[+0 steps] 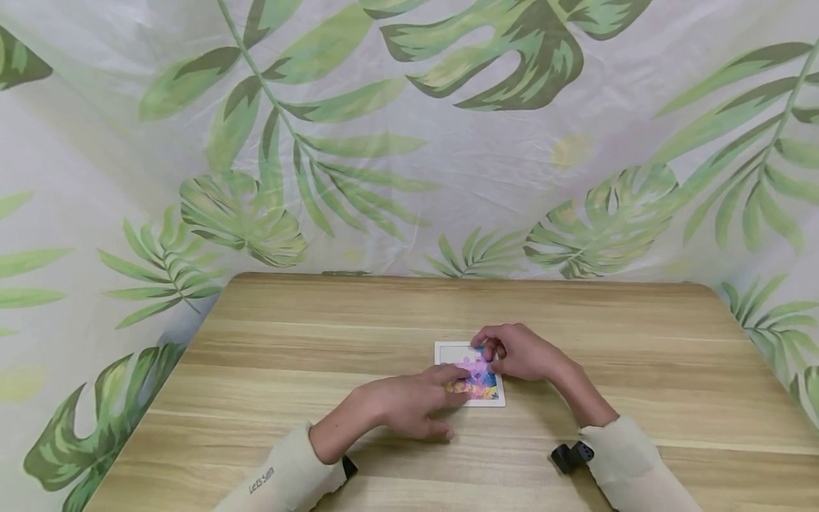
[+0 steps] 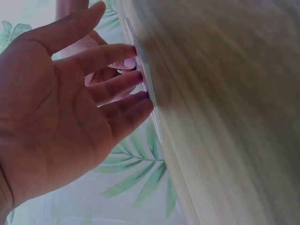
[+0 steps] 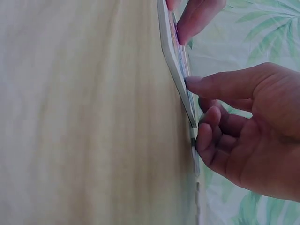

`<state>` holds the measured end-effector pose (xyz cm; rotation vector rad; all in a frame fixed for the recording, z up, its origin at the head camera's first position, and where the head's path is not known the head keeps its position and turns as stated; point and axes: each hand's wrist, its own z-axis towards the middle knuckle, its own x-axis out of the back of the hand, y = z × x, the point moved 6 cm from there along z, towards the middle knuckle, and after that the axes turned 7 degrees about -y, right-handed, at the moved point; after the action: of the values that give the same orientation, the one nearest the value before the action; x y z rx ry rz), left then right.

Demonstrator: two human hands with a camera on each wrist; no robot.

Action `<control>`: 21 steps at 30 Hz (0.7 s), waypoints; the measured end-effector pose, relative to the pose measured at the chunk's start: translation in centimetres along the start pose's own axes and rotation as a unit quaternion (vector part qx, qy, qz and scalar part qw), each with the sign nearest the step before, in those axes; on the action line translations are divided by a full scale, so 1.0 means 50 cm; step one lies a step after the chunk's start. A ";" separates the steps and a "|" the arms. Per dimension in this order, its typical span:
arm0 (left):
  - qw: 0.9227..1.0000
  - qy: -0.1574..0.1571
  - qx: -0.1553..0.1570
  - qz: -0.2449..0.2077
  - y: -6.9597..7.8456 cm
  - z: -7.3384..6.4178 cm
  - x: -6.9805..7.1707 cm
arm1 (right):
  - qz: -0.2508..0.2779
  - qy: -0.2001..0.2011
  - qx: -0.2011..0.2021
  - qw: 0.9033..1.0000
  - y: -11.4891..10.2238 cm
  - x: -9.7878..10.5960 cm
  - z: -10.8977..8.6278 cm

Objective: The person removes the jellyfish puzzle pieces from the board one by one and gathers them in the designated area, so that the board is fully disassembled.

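A small jigsaw puzzle (image 1: pixel 491 393) with a white border lies flat on the wooden table. Its picture is pink, blue and yellow; the upper left part shows pale backing. My left hand (image 1: pixel 409 404) reaches over from the left, its extended fingertips resting on the puzzle's surface and its thumb held apart. At the upper right corner my right hand (image 1: pixel 521 352) has thumb and index finger bent about a puzzle piece, mostly hidden by the fingers. In the right wrist view the right thumb (image 3: pixel 220 85) touches the puzzle's face, while the other fingers curl inward.
The wooden table (image 1: pixel 307 320) extends around the puzzle on all sides. A leaf-patterned cloth (image 1: pixel 358 178) hangs behind its far edge and along the sides. A black wrist camera (image 1: pixel 571 456) sits by the right sleeve.
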<state>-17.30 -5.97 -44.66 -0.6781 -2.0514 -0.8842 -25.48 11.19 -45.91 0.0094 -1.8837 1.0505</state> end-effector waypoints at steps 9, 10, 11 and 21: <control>1.000 0.005 -0.002 0.001 -0.002 0.000 0.000 | -0.029 0.027 -0.030 0.999 0.002 0.006 -0.007; 1.000 0.005 -0.003 0.000 -0.002 0.000 0.000 | -0.029 0.026 -0.032 0.999 0.001 0.005 -0.007; 1.000 0.005 -0.003 0.000 -0.003 0.000 0.001 | -0.028 0.026 -0.036 0.999 0.001 0.005 -0.007; 1.000 -0.005 0.012 0.003 -0.004 -0.001 0.000 | -0.049 0.039 -0.046 0.997 -0.010 0.009 -0.009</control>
<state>-17.42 -6.14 -44.71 -0.6768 -2.0641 -0.8538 -25.21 11.37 -45.17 0.0057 -1.8399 0.8849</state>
